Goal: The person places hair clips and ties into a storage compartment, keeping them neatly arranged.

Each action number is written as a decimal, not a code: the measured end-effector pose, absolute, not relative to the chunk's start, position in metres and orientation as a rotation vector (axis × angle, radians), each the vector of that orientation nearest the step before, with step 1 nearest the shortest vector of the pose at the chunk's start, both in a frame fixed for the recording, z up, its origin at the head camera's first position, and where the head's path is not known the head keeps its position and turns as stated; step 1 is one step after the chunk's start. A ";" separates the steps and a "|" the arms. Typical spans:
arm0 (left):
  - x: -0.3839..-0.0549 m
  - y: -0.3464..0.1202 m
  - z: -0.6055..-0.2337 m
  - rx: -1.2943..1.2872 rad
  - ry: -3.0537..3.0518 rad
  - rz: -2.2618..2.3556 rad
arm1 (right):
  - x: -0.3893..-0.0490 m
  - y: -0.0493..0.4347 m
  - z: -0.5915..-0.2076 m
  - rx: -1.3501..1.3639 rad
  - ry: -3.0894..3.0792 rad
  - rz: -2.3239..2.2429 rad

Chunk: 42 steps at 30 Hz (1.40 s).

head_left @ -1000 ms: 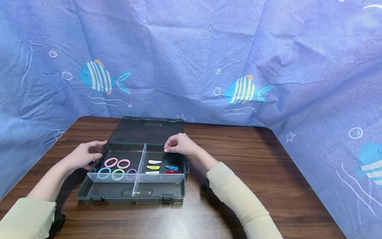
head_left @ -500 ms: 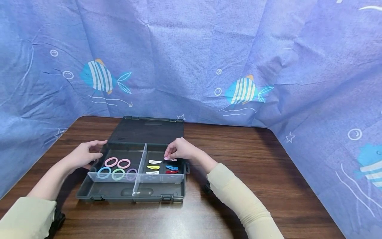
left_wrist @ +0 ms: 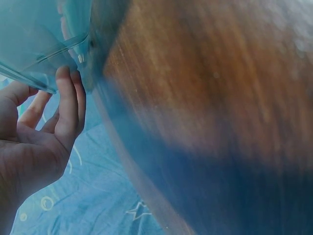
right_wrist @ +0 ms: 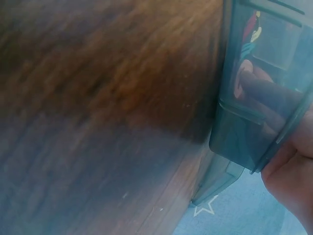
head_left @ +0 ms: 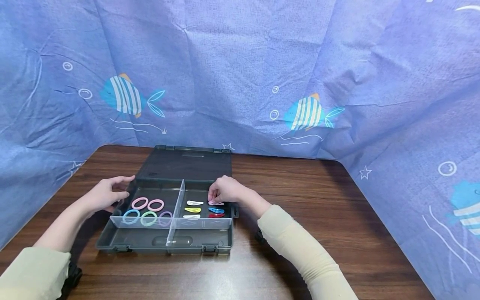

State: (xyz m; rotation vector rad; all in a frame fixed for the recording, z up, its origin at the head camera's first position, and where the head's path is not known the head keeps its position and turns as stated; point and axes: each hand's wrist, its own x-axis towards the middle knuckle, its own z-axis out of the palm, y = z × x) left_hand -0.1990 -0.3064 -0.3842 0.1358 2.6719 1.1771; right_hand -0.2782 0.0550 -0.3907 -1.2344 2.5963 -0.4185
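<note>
A dark translucent organizer box (head_left: 129, 243) lies with its lid opened back on the table. My left hand (head_left: 106, 194) rests at its left wall, fingers spread, with fingertips on the side in the left wrist view. My right hand (head_left: 226, 189) reaches into the right rear compartment and pinches a pink snap hair clip (head_left: 216, 203) low over the floor. Beside it lie a blue clip (head_left: 216, 210), a red clip (head_left: 216, 216), a yellow clip (head_left: 193, 210) and two white clips. The right wrist view shows the pink clip (right_wrist: 239, 78) and fingers through the wall.
Several hair ties, including a green one (head_left: 148, 218), lie in the left rear compartment. Clear dividers (head_left: 176, 204) separate the compartments. The lid (head_left: 187, 163) lies behind the box. A fish-patterned curtain (head_left: 232, 75) hangs behind the wooden table (head_left: 300, 200).
My right hand has lowered into the compartment, bringing the pink hair clip down behind the blue one. The left hand stays at the box's side.
</note>
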 end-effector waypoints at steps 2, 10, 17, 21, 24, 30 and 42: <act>-0.199 -0.306 -0.385 0.136 2.673 1.175 | -0.279 0.055 -0.393 -1.229 2.616 -0.373; -0.200 -0.306 -0.386 0.132 2.679 1.166 | -0.279 0.056 -0.395 -1.243 2.639 -0.315; -0.201 -0.305 -0.386 0.140 2.672 1.154 | -0.279 0.060 -0.392 -1.258 2.590 -0.448; -0.204 -0.307 -0.385 0.139 2.650 1.137 | -0.279 0.067 -0.384 -1.336 2.525 -0.614; -0.206 -0.308 -0.382 0.150 2.609 1.125 | -0.279 0.078 -0.373 -1.417 2.527 -0.677; -0.209 -0.298 -0.367 0.282 2.786 0.902 | -0.272 0.116 -0.342 -1.443 2.682 -0.746; -0.178 -0.256 -0.333 0.499 3.150 0.748 | -0.226 0.213 -0.311 -1.203 3.143 -0.789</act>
